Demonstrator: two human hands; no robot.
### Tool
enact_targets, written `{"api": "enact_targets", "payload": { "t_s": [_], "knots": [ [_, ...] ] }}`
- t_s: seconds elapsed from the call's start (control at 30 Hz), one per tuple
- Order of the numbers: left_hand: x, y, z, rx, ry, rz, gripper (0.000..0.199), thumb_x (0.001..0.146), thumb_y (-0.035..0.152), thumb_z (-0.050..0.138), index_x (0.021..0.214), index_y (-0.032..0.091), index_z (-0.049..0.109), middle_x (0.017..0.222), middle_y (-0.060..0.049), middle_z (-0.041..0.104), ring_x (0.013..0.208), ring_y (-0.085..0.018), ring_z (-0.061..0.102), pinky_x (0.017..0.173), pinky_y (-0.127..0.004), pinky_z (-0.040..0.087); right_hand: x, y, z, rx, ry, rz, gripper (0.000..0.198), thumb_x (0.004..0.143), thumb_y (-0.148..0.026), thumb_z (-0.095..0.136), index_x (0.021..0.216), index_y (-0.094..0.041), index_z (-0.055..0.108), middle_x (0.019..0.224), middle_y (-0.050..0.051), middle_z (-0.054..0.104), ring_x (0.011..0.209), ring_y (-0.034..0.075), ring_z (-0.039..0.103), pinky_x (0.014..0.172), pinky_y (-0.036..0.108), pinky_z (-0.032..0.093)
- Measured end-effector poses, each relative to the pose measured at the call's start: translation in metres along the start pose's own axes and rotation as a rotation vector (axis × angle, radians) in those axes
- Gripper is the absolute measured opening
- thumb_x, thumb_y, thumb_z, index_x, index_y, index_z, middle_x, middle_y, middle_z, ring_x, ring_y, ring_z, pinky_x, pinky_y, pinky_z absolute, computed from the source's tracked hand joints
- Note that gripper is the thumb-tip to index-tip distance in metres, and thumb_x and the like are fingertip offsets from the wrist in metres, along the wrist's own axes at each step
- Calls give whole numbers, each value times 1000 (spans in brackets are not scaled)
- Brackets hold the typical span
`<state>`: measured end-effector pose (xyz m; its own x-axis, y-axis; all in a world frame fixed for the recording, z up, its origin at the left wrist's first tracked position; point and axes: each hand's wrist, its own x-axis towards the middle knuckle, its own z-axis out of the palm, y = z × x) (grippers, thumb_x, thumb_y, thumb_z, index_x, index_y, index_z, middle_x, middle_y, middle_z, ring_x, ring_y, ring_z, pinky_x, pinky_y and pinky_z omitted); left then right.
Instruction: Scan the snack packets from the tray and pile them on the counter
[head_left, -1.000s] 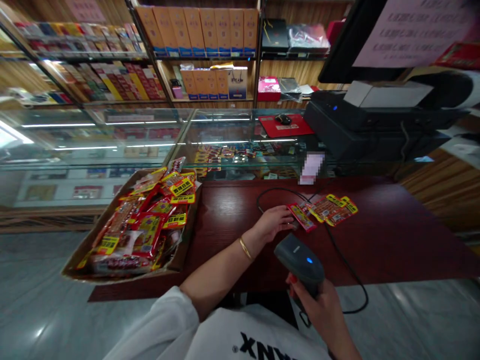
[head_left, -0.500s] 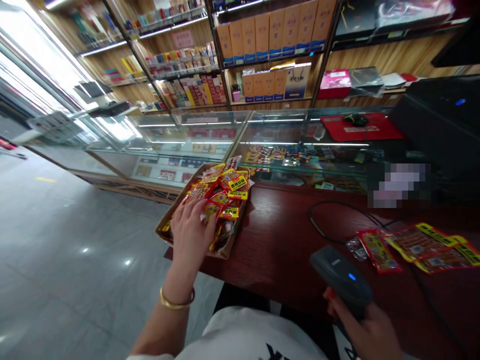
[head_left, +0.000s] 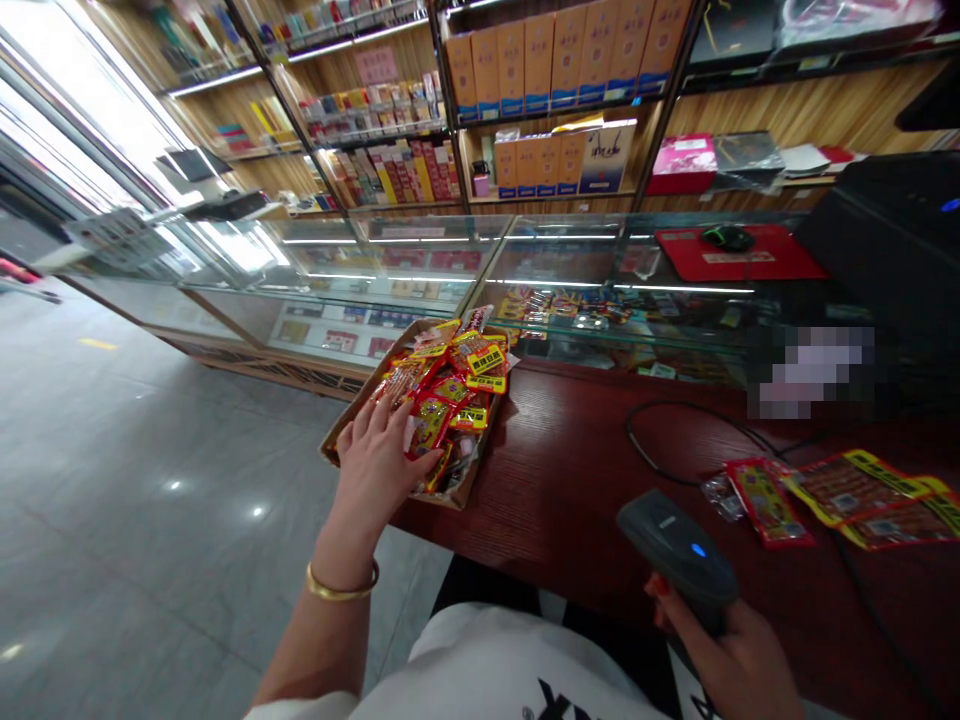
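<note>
From afar, my left grip (head_left: pixel 375 462) lies spread wide over snack packets (head_left: pixel 487 368) in the carton (head_left: pixel 474 478) beneath it; my right grip (head_left: pixel 731 645) clasps a scanner (head_left: pixel 675 548). I'd best pinch one packet's edge.

Upper-left glare, bright spots on floor (head_left: pixel 202 550)

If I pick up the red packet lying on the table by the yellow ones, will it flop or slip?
The red packet will probably bend, since its wrapper looks like thin plastic. It might feel slippery, because the surface looks shiny. It lies flat, so it likely won't roll.
</note>
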<state>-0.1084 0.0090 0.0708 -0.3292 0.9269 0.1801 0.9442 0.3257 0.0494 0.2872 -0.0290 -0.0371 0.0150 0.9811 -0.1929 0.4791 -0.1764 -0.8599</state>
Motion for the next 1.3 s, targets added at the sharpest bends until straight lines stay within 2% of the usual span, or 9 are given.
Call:
{"api": "enact_targets", "payload": {
  "t_s": [0.23,0.37,0.5,0.57,0.73,0.87,0.97,1.1,1.3],
  "knots": [
    [3,20,18,-49,107,37,38,84,35,66,118,20,71,147,-14,59,139,-38,48,113,-56,37,2,1,-3,35,12,-38,45,77,-65,70,80,-21,79,72,6,79,69,25,75,67,28,58],
    [7,24,17,-222,317,65,19,87,25,59,94,20,76,125,-12,73,124,-32,62,111,-52,41,-4,-16,-2,53,64,-16,42,77,-62,69,77,-22,78,73,6,79,71,25,74,67,28,56],
    [6,41,0,-606,546,-16,22,92,28,56,97,20,76,106,-8,78,102,-24,70,99,-41,50,-3,-14,-3,29,58,27,43,77,-64,68,75,-22,77,71,5,78,69,24,73,66,28,56],
    [2,59,-1,-923,442,-113,23,91,34,60,103,21,75,98,-5,77,87,-20,71,85,-35,55,-1,-7,-3,28,47,33,44,77,-64,67,78,-21,78,72,5,78,69,24,74,66,28,57],
    [-6,112,39,-1722,-314,-315,27,78,37,77,96,18,71,81,-2,71,65,-14,64,62,-25,54,0,-8,-4,18,46,-21,44,78,-63,67,79,-20,78,70,6,77,64,24,73,64,29,56],
    [-9,134,73,-2031,-684,-541,23,79,32,76,89,15,65,68,2,59,54,-8,54,55,-20,49,-4,-21,-5,44,67,-41,40,79,-59,67,77,-20,77,69,6,77,63,24,73,64,29,57],
    [-9,135,81,-2128,-981,-585,45,85,59,65,93,15,64,68,2,56,50,-9,48,51,-23,48,-4,-19,-8,32,64,-37,39,78,-58,67,75,-20,77,68,6,78,63,25,74,61,28,57],
    [-9,133,87,-2063,-992,-432,38,79,49,78,93,17,63,77,0,62,54,-9,52,53,-23,49,-1,-14,-10,-5,0,-51,38,78,-57,68,72,-20,75,65,6,77,61,25,73,58,28,57],
    [-6,137,106,-2052,-623,-471,29,81,30,79,104,15,72,104,-10,76,93,-21,72,91,-36,56,-4,-26,1,20,31,-67,36,82,-55,67,68,-22,69,61,3,72,58,22,68,62,29,54]
  ]
}}
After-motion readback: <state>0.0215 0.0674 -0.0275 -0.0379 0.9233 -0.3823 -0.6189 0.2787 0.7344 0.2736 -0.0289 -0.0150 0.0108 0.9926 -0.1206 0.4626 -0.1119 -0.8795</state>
